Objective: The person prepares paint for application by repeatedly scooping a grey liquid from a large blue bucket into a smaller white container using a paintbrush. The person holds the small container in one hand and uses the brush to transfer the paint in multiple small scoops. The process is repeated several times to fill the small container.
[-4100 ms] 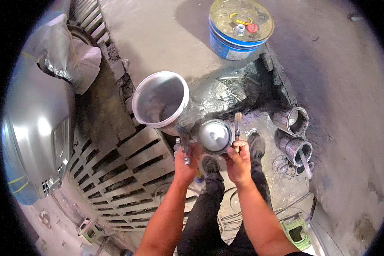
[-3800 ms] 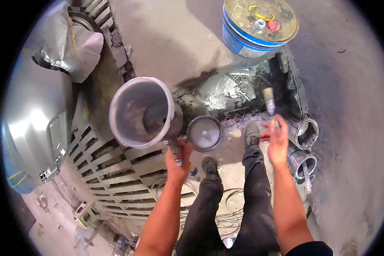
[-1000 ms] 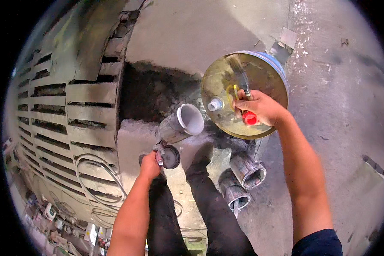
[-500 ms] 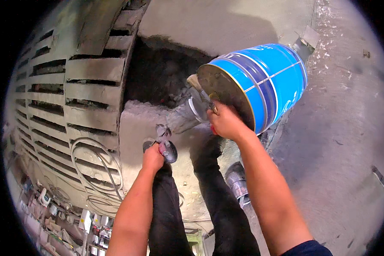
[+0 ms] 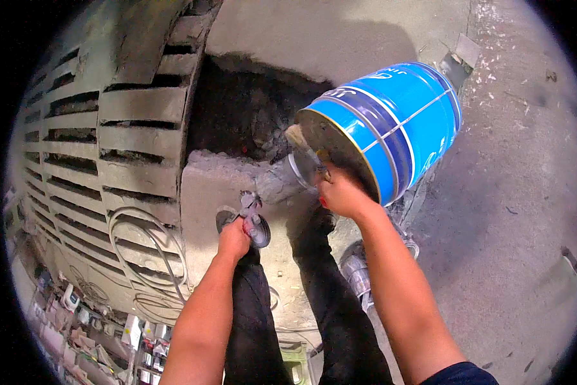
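My left hand (image 5: 234,239) is closed around a dusty grey-purple hand tool (image 5: 252,215); its rounded dark parts stick out on both sides of the fist, and its exact kind is unclear. My right hand (image 5: 346,190) is closed on what looks like a brush (image 5: 296,136) with a pale head, its handle running into the fingers. Just left of that hand is a silvery round-rimmed thing (image 5: 296,168), partly hidden. A large blue drum (image 5: 404,122) lies behind my right hand, its dark round end turned toward it. Whether the hand touches the drum I cannot tell.
A dark pit with rubble (image 5: 250,115) lies beyond my hands, with a slatted concrete grating (image 5: 137,138) on the left. Coiled hose (image 5: 118,250) rests on the grating. Near my feet stands a metal can (image 5: 356,273). A green stool-like thing (image 5: 295,362) is below.
My left hand and its tool have shifted slightly to the right. My right hand has moved a little down and right, bringing the brush with it.
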### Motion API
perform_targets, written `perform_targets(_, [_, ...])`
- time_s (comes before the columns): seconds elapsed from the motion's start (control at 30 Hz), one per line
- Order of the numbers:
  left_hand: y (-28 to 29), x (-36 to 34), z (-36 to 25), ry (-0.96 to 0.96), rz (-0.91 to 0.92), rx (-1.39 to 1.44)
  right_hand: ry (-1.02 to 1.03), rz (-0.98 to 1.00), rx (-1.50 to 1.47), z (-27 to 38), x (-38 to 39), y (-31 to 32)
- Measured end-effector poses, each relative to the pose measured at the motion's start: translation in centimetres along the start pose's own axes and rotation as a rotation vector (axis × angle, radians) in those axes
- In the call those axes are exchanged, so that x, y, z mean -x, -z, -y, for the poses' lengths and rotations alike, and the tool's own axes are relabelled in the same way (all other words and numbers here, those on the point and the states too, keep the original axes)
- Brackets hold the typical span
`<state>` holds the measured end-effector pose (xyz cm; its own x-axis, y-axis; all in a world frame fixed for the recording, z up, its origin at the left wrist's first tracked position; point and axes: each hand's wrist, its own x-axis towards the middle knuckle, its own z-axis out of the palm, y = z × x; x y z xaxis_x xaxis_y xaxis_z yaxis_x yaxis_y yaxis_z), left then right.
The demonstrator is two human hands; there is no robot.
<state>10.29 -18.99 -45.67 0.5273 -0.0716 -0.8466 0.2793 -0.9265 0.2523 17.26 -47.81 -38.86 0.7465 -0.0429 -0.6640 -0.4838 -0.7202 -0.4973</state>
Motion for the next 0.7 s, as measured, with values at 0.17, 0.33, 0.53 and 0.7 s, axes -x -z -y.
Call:
perform_targets(0.17, [1.3,1.2,-2.1,-0.066,0.033,0.009,-0.154,0.222,-0.396,-0.3,1.5,7.6])
perform_targets(0.33, [2.5,2.1,-6.5,-0.231,-0.036,0.164,-0.13,0.153,-0.511,-3.4,2.5,14.5])
perform_targets(0.53, [3.8,2.6,-10.7,-0.34,-0.048,0.171,-0.096,0.089,-0.369,-7.2,3.4,24.2])
perform_targets(0.7, [5.4,3.6,-14.4,-0.458,-0.033,0.291,-0.189,-0.04,-0.272,-11.9,4.5,31.8])
